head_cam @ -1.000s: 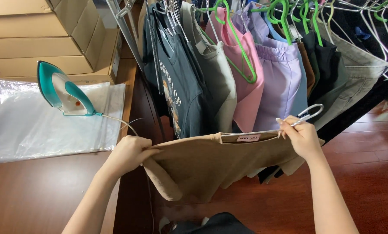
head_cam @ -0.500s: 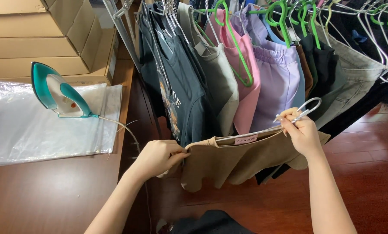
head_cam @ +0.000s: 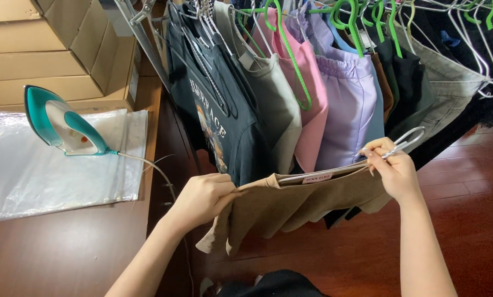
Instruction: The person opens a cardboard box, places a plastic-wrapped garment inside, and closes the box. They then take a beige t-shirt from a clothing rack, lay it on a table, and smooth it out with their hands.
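Observation:
A tan garment (head_cam: 290,206) hangs stretched between both hands below a rack of clothes. My left hand (head_cam: 202,198) grips its left edge, bunching the cloth. My right hand (head_cam: 392,170) holds the garment's right end together with the hook of a white wire hanger (head_cam: 406,140); the hanger's bar runs along the waistband by a small white label (head_cam: 318,178). Just behind hang a dark printed t-shirt (head_cam: 219,121), a grey-green top (head_cam: 276,107), a pink garment (head_cam: 312,99) and a lilac one (head_cam: 351,110).
A teal and white iron (head_cam: 62,124) stands on a clear plastic sheet (head_cam: 48,176) on the brown table (head_cam: 65,253) at the left, its cord (head_cam: 153,165) trailing right. Cardboard boxes (head_cam: 54,49) are stacked behind. Green and white hangers (head_cam: 345,16) crowd the rack; wooden floor (head_cam: 472,220) lies below.
Both hands have lifted the tan garment up and rightward toward the rack, and my left hand has moved in closer to the dark t-shirt.

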